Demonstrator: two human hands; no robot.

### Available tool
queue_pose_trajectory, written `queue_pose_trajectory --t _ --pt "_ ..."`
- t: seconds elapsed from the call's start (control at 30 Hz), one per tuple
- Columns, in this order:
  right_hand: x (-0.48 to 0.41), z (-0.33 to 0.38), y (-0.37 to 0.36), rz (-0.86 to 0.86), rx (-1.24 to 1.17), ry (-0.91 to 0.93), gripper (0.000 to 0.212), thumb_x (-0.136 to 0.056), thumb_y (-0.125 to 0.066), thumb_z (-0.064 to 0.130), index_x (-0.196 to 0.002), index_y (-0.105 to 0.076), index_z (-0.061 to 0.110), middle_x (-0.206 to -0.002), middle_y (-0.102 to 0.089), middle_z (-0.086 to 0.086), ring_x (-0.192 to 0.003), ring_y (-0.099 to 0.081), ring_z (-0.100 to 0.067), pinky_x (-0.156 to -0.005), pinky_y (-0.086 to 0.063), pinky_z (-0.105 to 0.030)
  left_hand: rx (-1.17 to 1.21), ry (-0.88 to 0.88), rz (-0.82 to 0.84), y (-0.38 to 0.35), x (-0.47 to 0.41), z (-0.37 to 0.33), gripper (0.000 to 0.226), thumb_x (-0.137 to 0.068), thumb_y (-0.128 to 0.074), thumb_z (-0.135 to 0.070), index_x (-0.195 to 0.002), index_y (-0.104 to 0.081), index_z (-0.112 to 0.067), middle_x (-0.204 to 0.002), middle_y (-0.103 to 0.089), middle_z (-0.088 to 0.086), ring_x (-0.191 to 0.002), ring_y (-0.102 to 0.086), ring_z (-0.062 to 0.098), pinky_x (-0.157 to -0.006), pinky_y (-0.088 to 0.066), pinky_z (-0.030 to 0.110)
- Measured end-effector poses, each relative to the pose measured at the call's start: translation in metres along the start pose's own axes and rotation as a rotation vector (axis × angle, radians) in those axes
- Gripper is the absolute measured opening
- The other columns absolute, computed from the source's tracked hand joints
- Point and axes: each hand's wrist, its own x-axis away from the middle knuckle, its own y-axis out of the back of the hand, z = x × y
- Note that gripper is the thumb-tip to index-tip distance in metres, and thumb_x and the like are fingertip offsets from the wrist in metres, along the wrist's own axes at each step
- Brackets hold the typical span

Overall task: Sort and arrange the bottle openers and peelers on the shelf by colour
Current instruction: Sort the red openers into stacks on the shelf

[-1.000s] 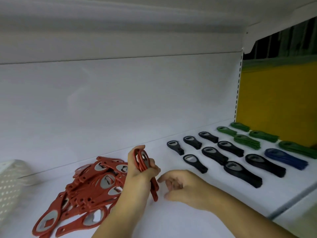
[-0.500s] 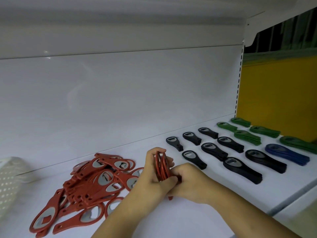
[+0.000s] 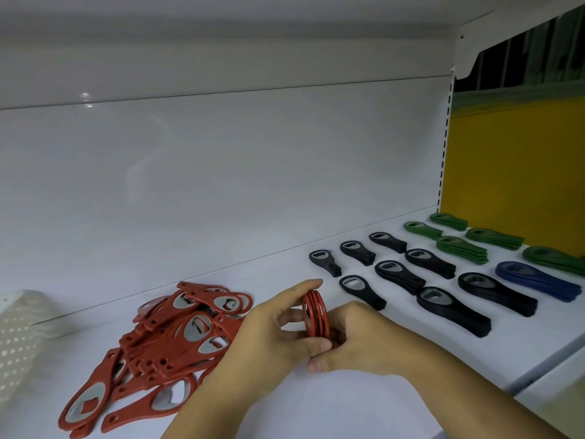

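On the shelf (image 3: 272, 270), left hand (image 3: 272, 334) and right hand (image 3: 367, 343) clamp stacked red openers (image 3: 315, 308): seemingly light, stiff, slide-prone; best pinched across the flat faces.

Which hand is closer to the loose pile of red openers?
Left. The left hand is beside the red pile's edge; the right hand is farther right, past the held stack.

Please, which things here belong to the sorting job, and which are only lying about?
Belong to the job: held red openers, gripped by the left hand and right hand; loose red pile; black stacks; green stacks; blue stack; shelf.

Just lying about: white perforated basket at the left; yellow panel behind.
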Motion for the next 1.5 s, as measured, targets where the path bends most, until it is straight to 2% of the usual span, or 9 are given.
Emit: queue_pose_trajectory --t 0.2,0.33,0.47,0.67,0.83,1.1,1.17,1.33,1.5 --pt "-0.001 -0.001 0.0 -0.031 -0.03 0.007 0.035 -0.06 -0.078 0.039 -0.073 -0.066 0.01 -0.068 -0.053 -0.001 -0.064 -0.046 -0.012 -0.068 -0.039 -0.031 0.055 -0.019 -0.019 -0.002 0.001 0.0 0.068 -0.063 -0.078 0.015 -0.111 -0.063 -0.031 -0.095 -0.071 -0.014 -0.086 -0.071 0.008 -0.072 -0.053 0.015" --pt "-0.001 0.0 -0.001 -0.006 -0.063 0.029 0.025 -0.06 -0.078 0.04 -0.07 -0.067 0.021 -0.068 -0.051 -0.001 -0.065 -0.045 -0.012 -0.068 -0.04 -0.031 0.094 -0.019 -0.019 -0.002 0.0 0.0 0.066 -0.062 -0.077 0.017 -0.11 -0.064 -0.027 -0.095 -0.072 -0.006 -0.088 -0.071 0.012 -0.078 -0.056 0.024" --pt "-0.002 -0.001 -0.001 -0.022 -0.077 0.028 0.026 -0.056 -0.076 0.04 -0.074 -0.072 0.023 -0.072 -0.061 -0.004 -0.07 -0.055 -0.013 -0.081 -0.053 -0.044 0.15 -0.039 -0.048 -0.005 0.0 0.0 0.07 -0.061 -0.077 0.019 -0.107 -0.066 -0.032 -0.107 -0.07 0.0 -0.099 -0.068 0.012 -0.083 -0.057 0.034" --pt "0.0 0.0 0.001 -0.018 -0.024 0.038 0.019 -0.068 -0.079 0.024 -0.073 -0.069 0.009 -0.065 -0.061 0.004 -0.065 -0.054 -0.008 -0.072 -0.049 -0.033 0.146 -0.052 -0.016 -0.005 0.0 0.0 0.072 -0.061 -0.08 0.014 -0.11 -0.065 -0.037 -0.105 -0.071 -0.004 -0.1 -0.067 0.01 -0.082 -0.057 0.031" --pt "-0.001 0.0 -0.001 -0.008 -0.013 0.035 0.043 -0.059 -0.075 0.046 -0.078 -0.067 0.009 -0.069 -0.056 -0.003 -0.068 -0.05 -0.012 -0.071 -0.044 -0.033 0.133 -0.05 -0.056 -0.004 0.0 -0.001 0.066 -0.058 -0.082 0.012 -0.105 -0.068 -0.032 -0.1 -0.071 0.0 -0.092 -0.07 0.011 -0.077 -0.057 0.027" --pt "0.001 0.001 0.0 0.058 -0.008 0.032 0.028 -0.068 -0.076 0.039 -0.079 -0.068 0.015 -0.07 -0.055 0.003 -0.07 -0.051 -0.01 -0.074 -0.042 -0.03 0.103 -0.065 -0.019 -0.005 0.001 0.0 0.062 -0.061 -0.083 0.006 -0.102 -0.071 -0.04 -0.105 -0.07 0.0 -0.089 -0.071 0.014 -0.081 -0.058 0.035" --pt "0.003 0.003 0.0 0.072 -0.028 0.03 0.01 -0.073 -0.077 0.029 -0.068 -0.069 0.026 -0.066 -0.056 0.011 -0.068 -0.052 -0.007 -0.074 -0.043 -0.028 0.082 -0.084 -0.018 -0.005 0.002 0.0 0.057 -0.062 -0.083 0.006 -0.098 -0.073 -0.037 -0.101 -0.07 -0.001 -0.09 -0.071 0.016 -0.081 -0.058 0.035" --pt "0.007 0.008 0.007 0.082 -0.129 0.033 0.016 -0.074 -0.078 0.024 -0.062 -0.07 0.031 -0.063 -0.051 0.008 -0.063 -0.044 -0.008 -0.065 -0.036 -0.024 0.162 -0.09 -0.126 0.001 -0.002 0.0 0.05 -0.062 -0.078 0.013 -0.092 -0.073 -0.027 -0.092 -0.073 0.003 -0.086 -0.071 0.019 -0.072 -0.058 0.031" --pt "0.011 0.02 0.015 0.092 -0.141 -0.012 0.018 -0.082 -0.073 0.02 -0.067 -0.073 0.03 -0.057 -0.057 0.016 -0.06 -0.051 0.004 -0.067 -0.036 -0.012 0.405 -0.053 -0.199 0.007 -0.004 -0.002 0.049 -0.055 -0.075 -0.001 -0.103 -0.068 -0.01 -0.093 -0.073 0.013 -0.089 -0.071 0.029 -0.073 -0.06 0.036"
